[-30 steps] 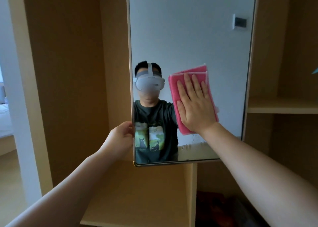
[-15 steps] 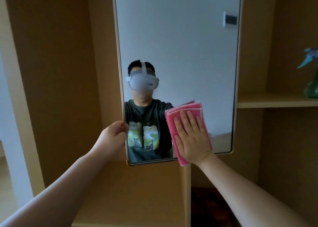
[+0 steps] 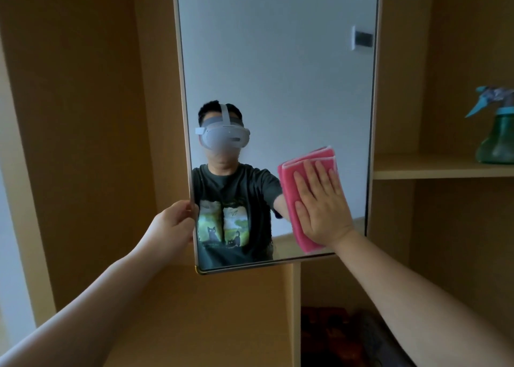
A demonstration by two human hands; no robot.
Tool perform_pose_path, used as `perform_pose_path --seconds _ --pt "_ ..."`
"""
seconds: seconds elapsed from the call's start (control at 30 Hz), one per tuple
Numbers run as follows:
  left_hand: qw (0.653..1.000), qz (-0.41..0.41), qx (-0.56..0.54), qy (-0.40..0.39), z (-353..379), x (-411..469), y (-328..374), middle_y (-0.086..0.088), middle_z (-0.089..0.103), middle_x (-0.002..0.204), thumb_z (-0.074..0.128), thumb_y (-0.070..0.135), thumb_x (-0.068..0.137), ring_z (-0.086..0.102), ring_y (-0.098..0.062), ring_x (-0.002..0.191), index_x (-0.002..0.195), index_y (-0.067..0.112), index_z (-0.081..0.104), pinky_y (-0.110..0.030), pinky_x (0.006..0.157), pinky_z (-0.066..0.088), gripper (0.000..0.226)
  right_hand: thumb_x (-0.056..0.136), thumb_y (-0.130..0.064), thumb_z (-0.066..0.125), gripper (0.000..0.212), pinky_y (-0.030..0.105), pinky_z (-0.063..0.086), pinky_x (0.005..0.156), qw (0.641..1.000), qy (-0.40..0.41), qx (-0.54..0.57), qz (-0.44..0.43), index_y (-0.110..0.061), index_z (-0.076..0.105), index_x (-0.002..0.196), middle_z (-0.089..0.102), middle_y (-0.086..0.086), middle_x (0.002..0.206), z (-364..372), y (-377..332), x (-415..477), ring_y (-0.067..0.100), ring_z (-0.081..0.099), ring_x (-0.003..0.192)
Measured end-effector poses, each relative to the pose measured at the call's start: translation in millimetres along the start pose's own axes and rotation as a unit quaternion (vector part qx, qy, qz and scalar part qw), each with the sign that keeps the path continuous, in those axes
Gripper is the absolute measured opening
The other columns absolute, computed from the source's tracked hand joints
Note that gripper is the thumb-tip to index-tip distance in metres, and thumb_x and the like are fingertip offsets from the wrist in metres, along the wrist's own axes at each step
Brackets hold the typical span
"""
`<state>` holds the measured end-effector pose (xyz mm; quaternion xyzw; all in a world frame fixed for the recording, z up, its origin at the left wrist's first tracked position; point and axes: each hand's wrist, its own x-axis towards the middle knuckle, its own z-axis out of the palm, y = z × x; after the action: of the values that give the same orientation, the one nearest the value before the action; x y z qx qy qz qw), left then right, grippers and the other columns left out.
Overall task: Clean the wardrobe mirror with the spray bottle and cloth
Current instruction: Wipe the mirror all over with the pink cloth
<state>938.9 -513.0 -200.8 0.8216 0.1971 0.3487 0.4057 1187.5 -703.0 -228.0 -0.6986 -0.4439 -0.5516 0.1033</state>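
A tall framed mirror (image 3: 278, 61) hangs upright inside the wooden wardrobe. My left hand (image 3: 173, 225) grips its left edge low down, fingers wrapped around the frame. A folded pink cloth (image 3: 294, 180) lies flat against the glass at the lower right. My right hand (image 3: 322, 202) presses on it with the palm flat and fingers spread. A green spray bottle (image 3: 498, 138) with a blue trigger head stands on the shelf at the far right, apart from both hands.
A wooden shelf (image 3: 434, 169) runs to the right of the mirror. A vertical divider panel (image 3: 296, 311) stands below the mirror's bottom edge. Dark items (image 3: 342, 336) lie in the lower right compartment. The mirror reflects a person wearing a headset.
My right hand slid the cloth down the glass, then back toward the lower right. The view shifted right, bringing the spray bottle into sight. My left hand kept its hold.
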Motion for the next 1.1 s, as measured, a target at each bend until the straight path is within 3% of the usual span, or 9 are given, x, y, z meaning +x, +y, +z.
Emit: perform_pose_path --seconds 0.17,0.37,0.6,0.83,1.1 --pt "1.0 0.005 -0.005 0.004 0.4 0.8 -2.0 0.0 0.07 0.089 0.042 -0.004 0.086 0.068 -0.022 0.084 0.097 0.02 0.063 -0.046 0.081 0.058 0.034 0.101 -0.039 0.012 0.062 0.045 -0.001 0.121 0.988 0.009 -0.004 0.154 -0.008 0.005 0.154 0.006 0.017 0.161 -23.5 57.9 40.0 0.032 0.001 0.149" --pt "1.0 0.018 -0.01 0.018 3.2 0.5 -2.4 0.001 0.067 0.087 0.042 -0.005 0.087 0.066 -0.018 0.08 0.097 0.017 0.063 -0.041 0.078 0.058 0.032 0.101 -0.036 0.017 0.06 0.047 0.005 0.121 0.987 0.015 -0.029 0.154 -0.009 0.005 0.154 0.008 0.016 0.161 -21.0 67.3 43.4 0.032 0.004 0.149" --pt "0.999 0.026 0.003 0.025 3.8 0.9 -5.2 0.001 0.067 0.089 0.042 -0.006 0.087 0.065 -0.019 0.081 0.094 0.02 0.062 -0.044 0.078 0.057 0.034 0.102 -0.036 0.016 0.06 0.046 0.003 0.122 0.987 0.007 -0.016 0.16 -0.009 0.007 0.154 0.009 0.016 0.161 -17.6 58.9 22.7 0.032 0.004 0.149" --pt "0.998 0.043 0.049 0.005 0.8 3.5 -7.6 -0.005 0.065 0.084 0.042 -0.001 0.09 0.063 -0.027 0.08 0.09 0.014 0.061 -0.05 0.078 0.054 0.024 0.102 -0.038 0.011 0.061 0.048 0.007 0.121 0.985 -0.033 0.004 0.167 -0.005 0.011 0.153 0.014 0.018 0.16 10.0 24.9 -60.4 0.033 0.007 0.149" --pt "0.996 0.059 0.067 -0.011 -1.2 7.2 -9.9 -0.006 0.06 0.077 0.04 0.005 0.096 0.06 -0.025 0.073 0.086 0.006 0.057 -0.052 0.075 0.054 0.02 0.101 -0.037 0.014 0.061 0.051 0.013 0.12 0.978 -0.04 0.021 0.202 -0.005 0.012 0.153 0.016 0.02 0.159 10.5 14.0 -63.0 0.034 0.011 0.148"
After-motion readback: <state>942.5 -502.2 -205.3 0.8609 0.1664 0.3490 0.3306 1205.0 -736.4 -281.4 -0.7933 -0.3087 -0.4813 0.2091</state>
